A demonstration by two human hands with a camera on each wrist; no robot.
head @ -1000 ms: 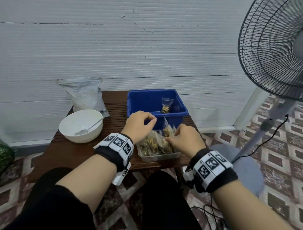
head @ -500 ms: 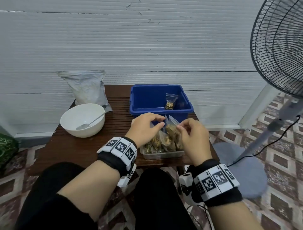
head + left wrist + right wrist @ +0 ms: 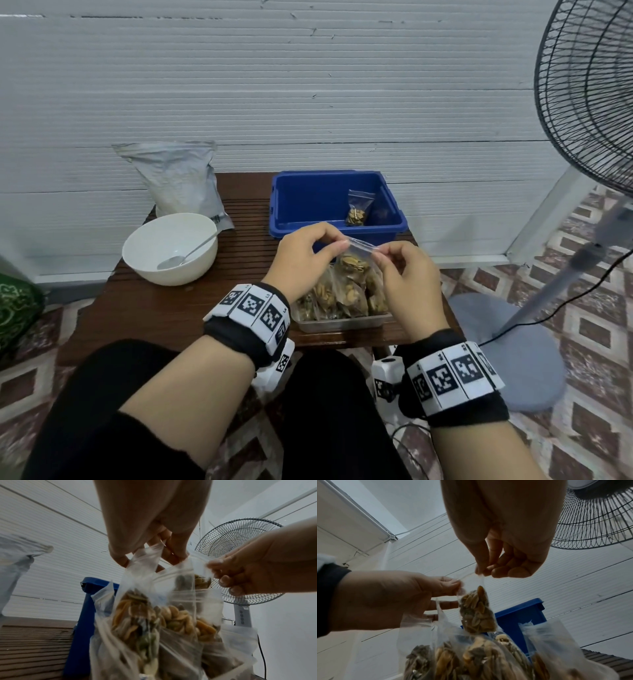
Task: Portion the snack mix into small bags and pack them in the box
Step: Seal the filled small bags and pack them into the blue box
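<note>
We pinch the top strip of a filled zip bag (image 3: pixel 356 260) between left hand (image 3: pixel 301 253) and right hand (image 3: pixel 407 277), lifted above the tray (image 3: pixel 342 322) of waiting bags. The seal looks to be the step in hand; next, we judge, comes a short carry into the blue box (image 3: pixel 291 202), where one bag (image 3: pixel 358 209) already stands.

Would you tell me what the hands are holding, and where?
Both hands, left hand and right hand, pinch one small snack bag by its top edge.
</note>
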